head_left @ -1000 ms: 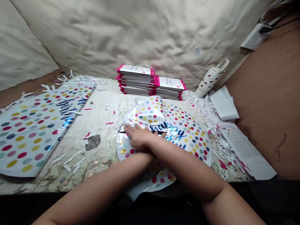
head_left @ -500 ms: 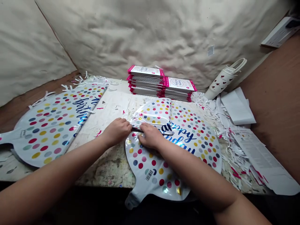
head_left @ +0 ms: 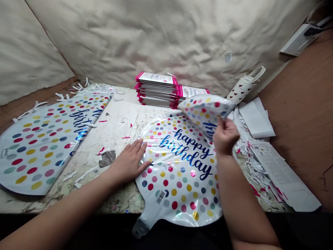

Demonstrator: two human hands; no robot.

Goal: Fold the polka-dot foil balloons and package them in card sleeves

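Observation:
A flat white foil balloon [head_left: 179,194] with coloured dots and blue "happy birthday" lettering lies on the table in front of me, its neck over the front edge. My left hand [head_left: 132,159] rests palm down at its left rim, fingers outstretched. Raised above its far right part, a folded foil balloon [head_left: 203,109] with the same dots hangs from my right hand [head_left: 227,136], pinched between thumb and fingers. To the left, folded dotted balloons [head_left: 44,146] lie flat on the table.
Behind the balloon stand stacks of pink-edged packets [head_left: 157,90]. A white tumbler with hearts [head_left: 241,88] leans at the back right. Paper shreds [head_left: 262,184], a white sheet [head_left: 256,118] and a flattened carton [head_left: 283,173] cover the table's right side.
My right hand has lifted the folded balloon and carried it right, uncovering the flat balloon's lettering. My left hand has let go of the fold and flattened out.

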